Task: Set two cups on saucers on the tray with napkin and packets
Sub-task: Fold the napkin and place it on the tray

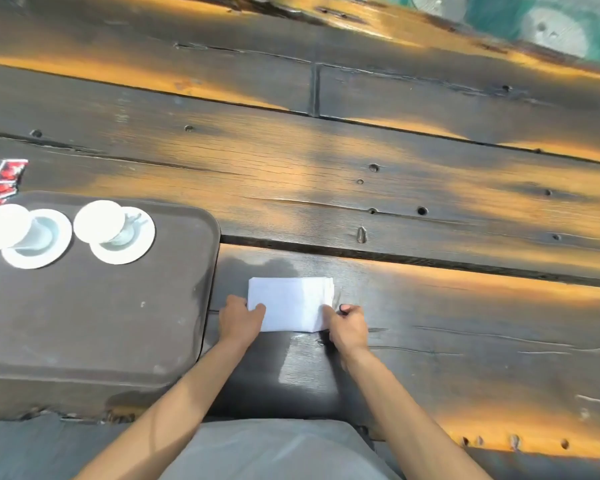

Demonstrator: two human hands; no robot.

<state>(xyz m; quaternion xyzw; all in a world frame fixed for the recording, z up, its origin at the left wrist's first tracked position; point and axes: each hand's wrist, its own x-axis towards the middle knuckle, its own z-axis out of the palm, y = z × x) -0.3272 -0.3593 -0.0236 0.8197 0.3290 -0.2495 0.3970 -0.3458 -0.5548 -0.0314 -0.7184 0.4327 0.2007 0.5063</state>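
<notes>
Both hands, left hand (240, 318) and right hand (347, 326), pinch the near corners of the folded white paper napkin (290, 301), just right of the dark brown plastic tray (194, 306).

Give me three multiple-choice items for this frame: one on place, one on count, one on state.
1. Where is the napkin?
A. on the tray
B. on the table right of the tray
C. under a saucer

2. How many cups stand on the tray?
A. one
B. two
C. three

3. What are the hands doing?
A. both touch the napkin
B. both lift a cup
C. both hang clear

Answers:
1 B, it lies on the wood beside the tray's edge.
2 B, each cup sits on a saucer.
3 A, left hand and right hand grip its near corners.
</notes>
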